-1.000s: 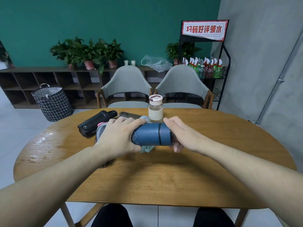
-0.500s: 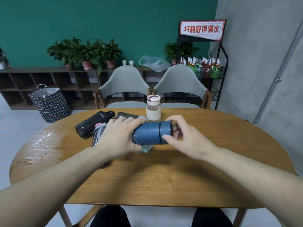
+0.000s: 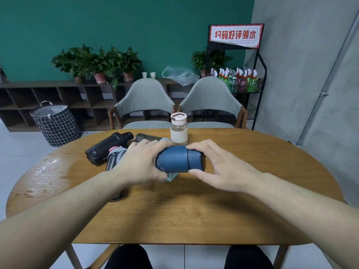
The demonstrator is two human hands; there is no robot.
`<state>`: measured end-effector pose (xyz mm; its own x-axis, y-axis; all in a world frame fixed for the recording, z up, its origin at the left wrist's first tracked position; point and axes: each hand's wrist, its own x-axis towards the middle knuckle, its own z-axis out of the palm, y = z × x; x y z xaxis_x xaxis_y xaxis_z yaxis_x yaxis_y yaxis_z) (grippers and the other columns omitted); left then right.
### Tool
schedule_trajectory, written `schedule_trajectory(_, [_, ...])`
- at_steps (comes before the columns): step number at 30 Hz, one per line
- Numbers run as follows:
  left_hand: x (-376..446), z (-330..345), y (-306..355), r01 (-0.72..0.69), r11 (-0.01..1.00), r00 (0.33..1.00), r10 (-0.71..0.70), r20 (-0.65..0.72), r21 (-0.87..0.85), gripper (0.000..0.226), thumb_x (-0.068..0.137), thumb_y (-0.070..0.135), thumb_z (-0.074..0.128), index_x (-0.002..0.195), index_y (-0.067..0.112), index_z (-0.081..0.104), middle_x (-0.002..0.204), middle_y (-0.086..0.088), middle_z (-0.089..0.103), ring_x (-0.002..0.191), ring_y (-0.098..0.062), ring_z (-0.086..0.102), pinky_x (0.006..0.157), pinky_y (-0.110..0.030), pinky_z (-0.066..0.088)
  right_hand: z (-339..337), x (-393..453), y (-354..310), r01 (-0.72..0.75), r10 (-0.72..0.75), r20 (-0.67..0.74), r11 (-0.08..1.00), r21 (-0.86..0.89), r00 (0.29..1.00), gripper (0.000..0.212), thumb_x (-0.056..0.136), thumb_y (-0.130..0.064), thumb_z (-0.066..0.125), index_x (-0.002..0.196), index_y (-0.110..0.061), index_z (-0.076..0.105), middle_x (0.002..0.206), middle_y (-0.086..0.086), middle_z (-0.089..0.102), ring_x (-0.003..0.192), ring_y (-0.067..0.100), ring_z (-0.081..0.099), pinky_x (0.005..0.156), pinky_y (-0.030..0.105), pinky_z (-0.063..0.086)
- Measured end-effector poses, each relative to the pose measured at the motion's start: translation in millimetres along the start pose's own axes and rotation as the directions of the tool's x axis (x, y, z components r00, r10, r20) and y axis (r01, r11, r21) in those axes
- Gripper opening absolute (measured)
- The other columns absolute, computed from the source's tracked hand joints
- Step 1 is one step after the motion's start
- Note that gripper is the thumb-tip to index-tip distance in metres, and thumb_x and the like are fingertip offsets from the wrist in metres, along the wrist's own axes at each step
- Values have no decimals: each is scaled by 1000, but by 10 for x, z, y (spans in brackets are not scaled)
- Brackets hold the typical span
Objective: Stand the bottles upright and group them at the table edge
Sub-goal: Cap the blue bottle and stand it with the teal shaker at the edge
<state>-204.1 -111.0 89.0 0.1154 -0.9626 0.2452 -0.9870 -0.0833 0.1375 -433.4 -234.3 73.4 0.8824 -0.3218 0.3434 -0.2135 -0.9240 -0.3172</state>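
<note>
A dark blue bottle (image 3: 177, 159) lies on its side, held just above the wooden table (image 3: 174, 210). My left hand (image 3: 139, 162) wraps its left end. My right hand (image 3: 217, 167) has thumb and forefinger around its cap end on the right. A clear bottle with a pink lid (image 3: 179, 129) stands upright behind it, near the far edge. A black bottle (image 3: 107, 147) lies on its side at the left. A grey bottle with a pink cap (image 3: 114, 157) and a dark clear one (image 3: 145, 137) lie beside it, partly hidden by my left hand. A pale green object (image 3: 172, 176) shows under the blue bottle.
Two grey chairs (image 3: 144, 105) (image 3: 210, 101) stand at the table's far side. A checked basket (image 3: 55, 123) sits on the floor at the left. A black rack with spray bottles (image 3: 239, 80) stands at the right. My knees (image 3: 128, 257) are under the near edge.
My right hand has shifted from cupping the blue bottle's end to a thumb-and-finger hold around the cap. The left hand keeps its grip, and the bottle stays horizontal.
</note>
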Motion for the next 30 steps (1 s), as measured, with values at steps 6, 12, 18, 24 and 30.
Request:
schedule_trajectory(6, [-1, 51, 114, -35, 997, 993, 42, -110, 62, 79, 61, 53, 66, 136, 40, 46, 119, 13, 62, 109, -20, 52, 93, -40, 35, 55, -1, 1, -99, 115, -101, 984, 150, 988, 44, 99, -58, 39, 135, -34, 31, 107, -12, 52, 85, 2, 57, 70, 13, 41])
schedule_trajectory(12, [65, 83, 223, -48, 982, 942, 105, -320, 181, 75, 57, 43, 74, 128, 32, 52, 108, 6, 66, 100, -30, 57, 86, -47, 39, 58, 147, -74, -305, 415, -140, 823, 480, 899, 46, 101, -61, 29, 113, -19, 43, 82, -3, 56, 67, 8, 53, 69, 42, 48])
schedule_trajectory(18, [144, 63, 323, 9, 996, 954, 19, -300, 93, 78, 64, 40, 76, 137, 32, 50, 116, 6, 64, 110, -29, 54, 93, -45, 36, -23, 206, -29, -327, 529, -122, 672, 664, 840, 58, 87, -79, 44, 105, -25, 52, 85, 2, 56, 62, 14, 48, 64, 34, 42])
schedule_trajectory(24, [298, -48, 453, 70, 997, 959, -79, -271, -43, 77, 66, 49, 72, 137, 36, 43, 116, 6, 64, 105, -25, 55, 87, -42, 41, 97, 182, -36, -207, 495, -36, 426, 881, 868, 63, 68, -68, 65, 121, -34, 54, 103, 4, 67, 75, 13, 61, 72, 35, 53])
schedule_trajectory(30, [355, -1, 719, 78, 949, 968, -146, -204, -304, 69, 67, 49, 71, 129, 39, 44, 103, 9, 69, 95, -20, 66, 80, -39, 54, 255, 311, -166, -193, 563, 8, 270, 943, 826, 58, 88, -37, 76, 137, -19, 51, 124, 3, 73, 104, 18, 74, 85, 44, 63])
